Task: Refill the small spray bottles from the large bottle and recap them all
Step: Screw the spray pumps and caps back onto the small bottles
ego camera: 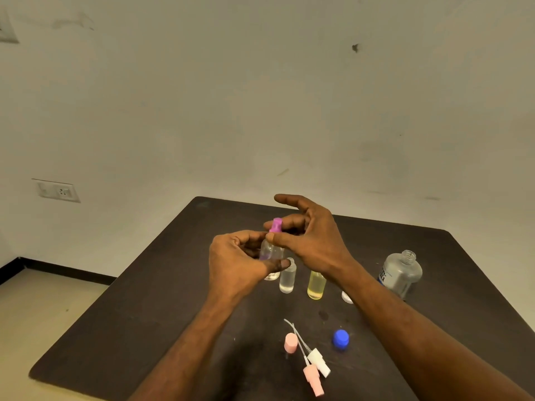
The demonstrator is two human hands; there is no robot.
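Observation:
My left hand (236, 261) grips a small clear spray bottle (270, 250) held above the dark table (144, 314). My right hand (307, 235) pinches its purple spray head (276, 225) between thumb and fingers. Beneath them stand an open clear small bottle (287, 277) and a yellow-filled one (316, 286); another clear bottle is partly hidden behind my left thumb. The large clear bottle (401, 273) stands uncapped at the right. Its blue cap (340, 339) lies near the front.
A pink cap (290, 342), a white spray head (318, 361) and a pink spray head (313, 380) with thin tubes lie near the front edge. A small clear cap (346, 297) sits beside my right forearm. A wall stands behind the table, floor to the left.

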